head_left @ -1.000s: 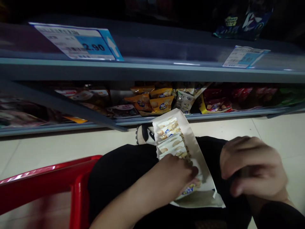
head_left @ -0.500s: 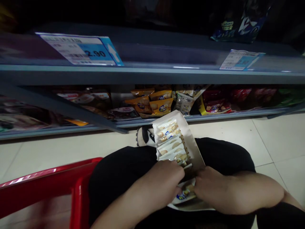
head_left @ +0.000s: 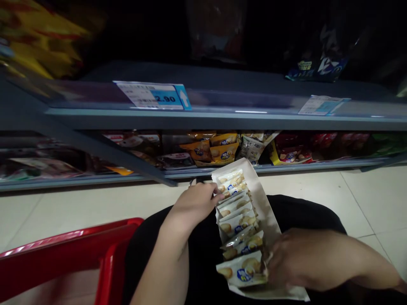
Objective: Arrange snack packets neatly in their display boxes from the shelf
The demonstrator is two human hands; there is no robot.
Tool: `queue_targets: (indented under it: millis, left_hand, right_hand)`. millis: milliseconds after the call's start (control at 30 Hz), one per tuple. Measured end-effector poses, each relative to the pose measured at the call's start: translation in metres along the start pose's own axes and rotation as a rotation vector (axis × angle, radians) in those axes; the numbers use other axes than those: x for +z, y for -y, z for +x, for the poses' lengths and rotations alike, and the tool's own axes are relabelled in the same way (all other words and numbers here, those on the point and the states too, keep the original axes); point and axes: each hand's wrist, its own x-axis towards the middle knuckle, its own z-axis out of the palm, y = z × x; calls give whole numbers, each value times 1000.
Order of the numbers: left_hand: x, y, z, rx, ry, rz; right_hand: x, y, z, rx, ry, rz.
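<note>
A long white cardboard box point(head_left: 263, 195) rests on my lap, tilted away from me, with a row of small white snack packets point(head_left: 238, 222) standing in it. My left hand point(head_left: 199, 201) is closed at the box's far left edge, its thumb and fingertips against the rim beside the back packets. At the near end, my right hand point(head_left: 295, 258) is closed at the right edge of the front snack packet point(head_left: 243, 271). Motion blurs the right hand, and its fingertips are partly hidden.
A red plastic basket point(head_left: 111, 258) stands at my left. Ahead is a grey store shelf point(head_left: 203, 120) with price tags point(head_left: 155, 95). Orange snack bags point(head_left: 224, 152) and a yellow-edged box point(head_left: 289, 154) of red packets sit on its bottom level, just above the tiled floor point(head_left: 318, 180).
My left hand has moved from the near packets up to the box's far left edge. My right hand has shifted slightly right and down. The view has tilted, so more packets show.
</note>
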Motion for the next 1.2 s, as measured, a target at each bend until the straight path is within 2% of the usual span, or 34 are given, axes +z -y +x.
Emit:
queue_targets:
  millis: [33, 100, 167, 233, 300, 333, 467, 567, 700, 933, 1200]
  left_hand:
    - [0, 0, 0, -1, -5, 6]
    - [0, 0, -1, -7, -27, 31]
    - [-1, -1, -1, -3, -50, 47]
    - [-1, -2, -2, 30, -65, 39]
    - [-2, -5, -3, 91, -73, 13]
    - [-2, -7, -3, 125, -77, 0]
    - [0, -13, -4, 235, -104, 12]
    - [2, -18, -1, 270, -122, 60]
    - [5, -23, 2, 287, -120, 106]
    - [10, -23, -1, 310, -202, 171]
    - [11, -22, -5, 334, -261, 175]
  right_hand:
    - [-17, -6, -1, -78, -13, 84]
    - [-52, -30, 2, -27, -184, 188]
    - [-83, -66, 15, 168, -482, 103]
    - [-103, -104, 35, 506, -758, -140]
    - [-110, -135, 57, 844, -886, -439]
    - [-110, -147, 67, 893, -915, -494]
    - [-104, -176, 88, 1000, -1003, -652]
    - [-106, -193, 84, 1074, -1038, -749]
    - [-116, -209, 74, 1061, -1044, -766]
    - [-113, -209, 75, 1140, -1107, -740]
    - [-107, -200, 72, 1224, -1027, -714]
